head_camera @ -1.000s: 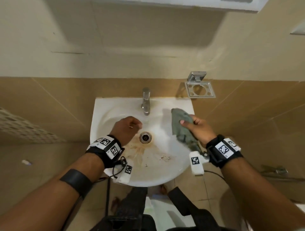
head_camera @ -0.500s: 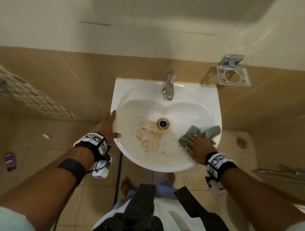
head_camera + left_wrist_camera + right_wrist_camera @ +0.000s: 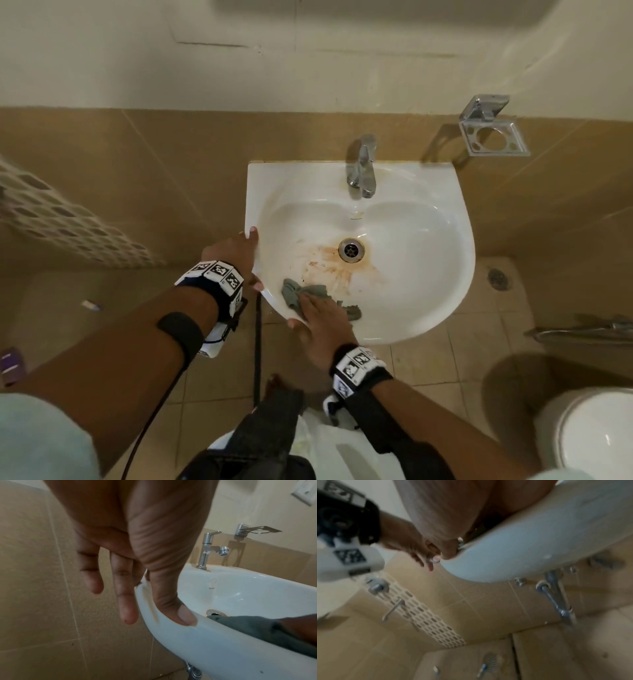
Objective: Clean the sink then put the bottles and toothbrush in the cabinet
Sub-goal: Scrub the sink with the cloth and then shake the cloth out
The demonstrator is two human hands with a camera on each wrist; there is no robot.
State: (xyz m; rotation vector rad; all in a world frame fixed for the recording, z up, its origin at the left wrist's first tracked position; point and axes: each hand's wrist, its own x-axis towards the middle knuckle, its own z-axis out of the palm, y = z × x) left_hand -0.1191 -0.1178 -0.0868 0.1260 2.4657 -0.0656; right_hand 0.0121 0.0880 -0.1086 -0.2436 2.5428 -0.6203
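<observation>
The white sink (image 3: 421, 284) has brown stains around its drain (image 3: 351, 250). My right hand (image 3: 318, 318) lies flat on a grey cloth (image 3: 291, 295) and presses it against the front left of the basin, thumb over the rim. My left hand (image 3: 236, 253) rests on the sink's left rim. In the left wrist view the left hand (image 3: 154, 608) has its thumb on the rim and straight fingers hanging outside it, with the cloth (image 3: 257, 628) lying just past the thumb. No bottles or toothbrush show on the sink.
A chrome faucet (image 3: 361, 168) stands at the back of the sink. An empty metal holder (image 3: 493, 135) is on the wall to the right. A toilet (image 3: 596, 438) sits at bottom right. Small items (image 3: 90, 305) lie on the floor tiles at left. The drain pipe (image 3: 556, 595) runs under the sink.
My right hand has swept the cloth from the basin's front right across to its front left. My left hand stays on the left rim.
</observation>
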